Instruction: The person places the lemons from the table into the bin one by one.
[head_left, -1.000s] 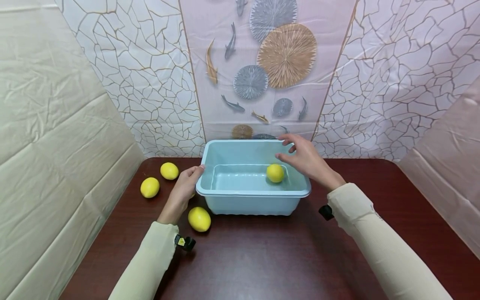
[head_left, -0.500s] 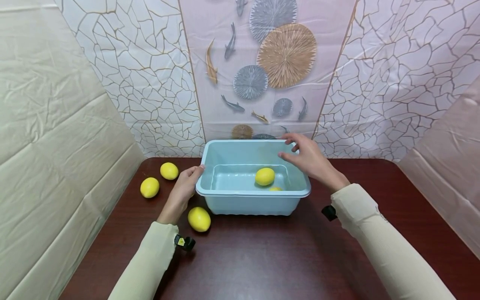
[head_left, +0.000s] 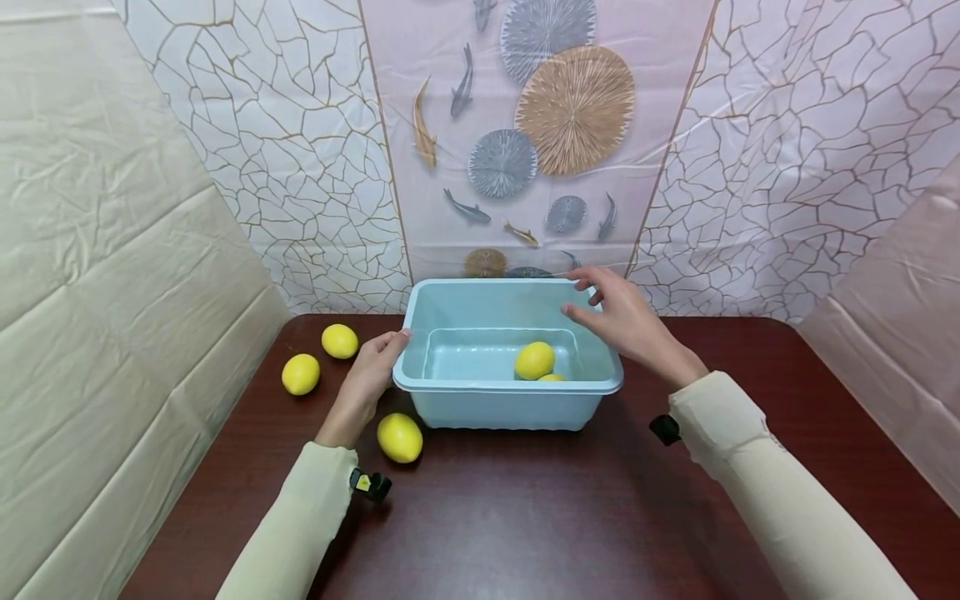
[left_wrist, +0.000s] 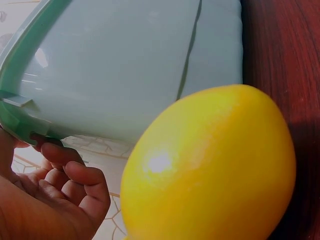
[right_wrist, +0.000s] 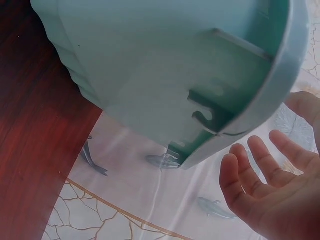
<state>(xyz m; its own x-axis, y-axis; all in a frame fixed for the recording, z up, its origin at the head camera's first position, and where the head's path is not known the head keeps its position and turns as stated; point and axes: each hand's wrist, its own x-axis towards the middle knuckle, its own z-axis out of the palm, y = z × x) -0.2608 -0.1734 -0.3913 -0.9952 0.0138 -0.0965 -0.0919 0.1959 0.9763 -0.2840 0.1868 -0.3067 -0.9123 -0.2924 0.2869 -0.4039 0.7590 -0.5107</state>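
A light blue plastic basin (head_left: 495, 410) stands on the table with two lemons inside. One lemon (head_left: 534, 360) shows in full, and the other lemon (head_left: 552, 377) is mostly hidden behind the front rim. My left hand (head_left: 369, 375) grips the basin's left rim, thumb on top and fingers curled beneath, as the left wrist view shows. Over the right end of the basin, my right hand (head_left: 626, 321) is held with fingers loosely bent and apart, nothing in it. In the right wrist view its fingers (right_wrist: 264, 165) are beside the outer rim.
On the dark red-brown table (head_left: 510, 517), a lemon (head_left: 400, 437) lies by the basin's front left corner. Farther left are a lemon (head_left: 301, 375) and another lemon (head_left: 340, 342). A patterned cloth (head_left: 517, 233) hangs right behind the basin.
One lemon showed in the basin a second ago; now two show, nearer its front wall. My right hand has drawn slightly to the right. The left hand keeps its grip on the rim.
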